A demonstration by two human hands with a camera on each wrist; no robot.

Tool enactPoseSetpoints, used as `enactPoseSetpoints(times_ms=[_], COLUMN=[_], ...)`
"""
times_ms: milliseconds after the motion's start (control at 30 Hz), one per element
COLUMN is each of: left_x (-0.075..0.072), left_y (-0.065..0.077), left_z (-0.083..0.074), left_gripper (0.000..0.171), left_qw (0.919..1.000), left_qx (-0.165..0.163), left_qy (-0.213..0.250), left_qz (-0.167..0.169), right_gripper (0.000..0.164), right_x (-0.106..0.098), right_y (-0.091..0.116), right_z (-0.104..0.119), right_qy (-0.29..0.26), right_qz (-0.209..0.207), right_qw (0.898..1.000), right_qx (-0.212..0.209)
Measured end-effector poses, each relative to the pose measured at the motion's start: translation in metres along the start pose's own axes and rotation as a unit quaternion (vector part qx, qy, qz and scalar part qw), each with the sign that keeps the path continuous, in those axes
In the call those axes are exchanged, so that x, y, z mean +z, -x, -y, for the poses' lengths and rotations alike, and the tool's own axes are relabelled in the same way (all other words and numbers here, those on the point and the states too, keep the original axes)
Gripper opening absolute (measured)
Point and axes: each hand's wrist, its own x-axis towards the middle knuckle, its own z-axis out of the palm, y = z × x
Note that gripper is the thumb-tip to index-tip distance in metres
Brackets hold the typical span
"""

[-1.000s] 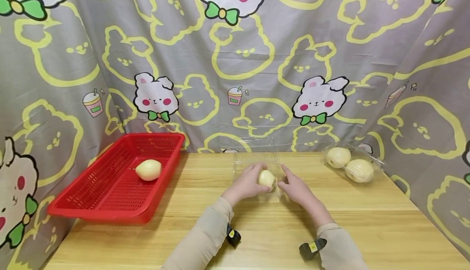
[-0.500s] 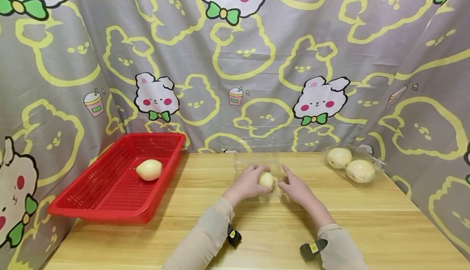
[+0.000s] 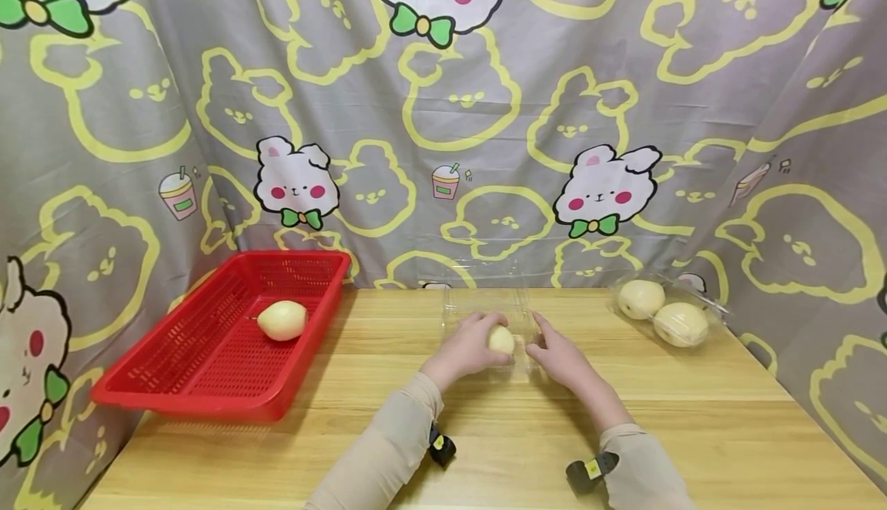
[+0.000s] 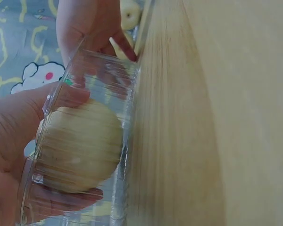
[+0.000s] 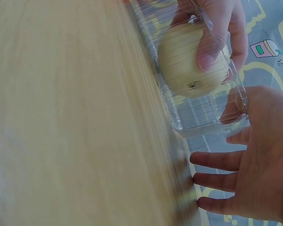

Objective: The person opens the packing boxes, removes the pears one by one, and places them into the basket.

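In the head view my left hand grips a pale yellow pear inside a clear plastic clamshell box at the middle of the table. The left wrist view shows the thumb and fingers around this pear, seen through the ribbed plastic wall. My right hand is at the box's right end. Its fingers are straight and spread in the right wrist view, and the thumb lies against the end of the box. The box's lid stands raised at the back.
A red perforated basket at the left holds one pear. At the table's right back, another clear box holds two pears. A patterned curtain rises behind the wooden table.
My left hand has shifted the pear slightly left inside the box, away from its right end. The right hand has stayed in place.
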Motion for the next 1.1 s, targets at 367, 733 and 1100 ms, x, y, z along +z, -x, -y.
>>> enactPoseSetpoints(times_ms=[367,733,1100], left_x=[-0.014,-0.037,-0.052], left_y=[0.0,0.002,0.004], left_z=[-0.004,-0.007,-0.006], left_gripper=[0.058,0.057,0.057], left_qw=[0.9989,0.996,0.9931], left_qx=[0.009,0.004,0.008], left_qy=[0.006,0.017,0.015], left_qz=[-0.046,-0.087,-0.116], right_gripper=[0.073,0.073,0.072], right_x=[-0.001,0.001,0.0], right_y=[0.001,-0.001,0.0], right_z=[-0.001,-0.003,0.0], right_qy=[-0.001,-0.005,0.002], right_qz=[-0.002,-0.001,-0.011], right_qw=[1.0,1.0,1.0], right_qx=[-0.001,0.004,-0.005])
